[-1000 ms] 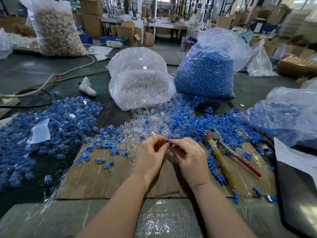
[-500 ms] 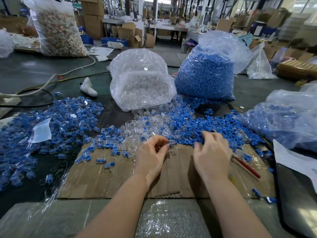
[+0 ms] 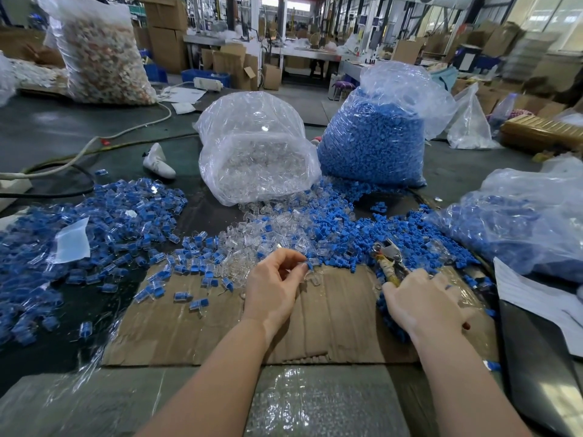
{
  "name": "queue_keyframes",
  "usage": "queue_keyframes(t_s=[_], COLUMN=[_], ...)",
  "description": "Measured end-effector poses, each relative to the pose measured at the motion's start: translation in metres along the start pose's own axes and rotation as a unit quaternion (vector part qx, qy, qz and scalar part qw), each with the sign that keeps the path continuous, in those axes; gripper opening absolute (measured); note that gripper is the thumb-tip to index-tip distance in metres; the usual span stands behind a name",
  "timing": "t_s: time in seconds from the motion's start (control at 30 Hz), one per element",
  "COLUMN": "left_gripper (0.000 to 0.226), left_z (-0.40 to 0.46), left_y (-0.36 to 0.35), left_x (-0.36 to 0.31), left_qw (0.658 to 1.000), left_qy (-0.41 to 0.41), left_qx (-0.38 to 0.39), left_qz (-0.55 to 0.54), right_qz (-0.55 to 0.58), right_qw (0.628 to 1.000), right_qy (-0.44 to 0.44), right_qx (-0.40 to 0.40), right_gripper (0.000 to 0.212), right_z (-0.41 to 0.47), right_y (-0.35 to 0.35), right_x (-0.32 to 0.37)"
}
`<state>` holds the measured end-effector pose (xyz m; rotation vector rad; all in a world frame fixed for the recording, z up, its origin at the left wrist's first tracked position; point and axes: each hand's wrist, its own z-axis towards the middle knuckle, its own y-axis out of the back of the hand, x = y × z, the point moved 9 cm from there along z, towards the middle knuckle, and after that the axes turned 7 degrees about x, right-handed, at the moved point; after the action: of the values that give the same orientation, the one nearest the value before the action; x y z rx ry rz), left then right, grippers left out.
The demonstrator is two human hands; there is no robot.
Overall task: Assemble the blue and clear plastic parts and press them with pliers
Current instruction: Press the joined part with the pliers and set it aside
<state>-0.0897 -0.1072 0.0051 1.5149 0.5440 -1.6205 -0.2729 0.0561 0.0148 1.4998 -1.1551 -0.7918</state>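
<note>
My left hand (image 3: 273, 283) pinches a small blue and clear plastic part (image 3: 310, 269) between thumb and fingertips, just above the cardboard sheet (image 3: 334, 313). My right hand (image 3: 424, 299) lies over the handles of the pliers (image 3: 387, 256), fingers closing round them; the metal jaws point away from me into the loose blue parts (image 3: 344, 228). A heap of clear parts (image 3: 252, 244) lies beyond my left hand. Assembled blue-and-clear pieces (image 3: 104, 222) are spread across the left side.
A bag of clear parts (image 3: 255, 152) and a bag of blue parts (image 3: 375, 137) stand behind the heaps. Another bag of blue pieces (image 3: 520, 222) lies at right, with white paper (image 3: 536, 298) beside it. Cables (image 3: 79, 159) run at far left.
My hands were together on the part; my right hand has moved right and down onto the pliers' handles. My left hand stays in place with the part.
</note>
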Motion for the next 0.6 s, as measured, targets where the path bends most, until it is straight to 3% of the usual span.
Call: queue_keyframes(t_s=[0.17, 0.27, 0.37, 0.43, 0.6], left_gripper=[0.020, 0.017, 0.014, 0.014, 0.013], left_z=[0.001, 0.002, 0.003, 0.002, 0.000], left_y=[0.000, 0.000, 0.003, 0.005, 0.012], left_x=[0.001, 0.003, 0.005, 0.004, 0.005], left_qw=[1.000, 0.999, 0.998, 0.996, 0.993], left_qy=[0.009, 0.019, 0.024, 0.024, 0.026], left_qx=[0.001, 0.003, -0.005, -0.008, -0.030], left_qz=[-0.012, -0.046, -0.066, -0.086, -0.109], right_qz=[0.025, 0.040, 0.229, 0.246, 0.242], right_qw=[0.997, 0.979, 0.926, 0.899, 0.891], right_qy=[0.064, 0.192, 0.282, 0.305, 0.301], right_qx=[-0.047, -0.054, 0.106, 0.197, 0.237], right_gripper=[0.037, 0.030, 0.020, 0.009, 0.007], right_z=[-0.007, -0.020, -0.040, -0.055, -0.070], right_y=[0.010, 0.018, 0.008, -0.003, -0.013], right_x=[0.011, 0.036, 0.059, 0.071, 0.080])
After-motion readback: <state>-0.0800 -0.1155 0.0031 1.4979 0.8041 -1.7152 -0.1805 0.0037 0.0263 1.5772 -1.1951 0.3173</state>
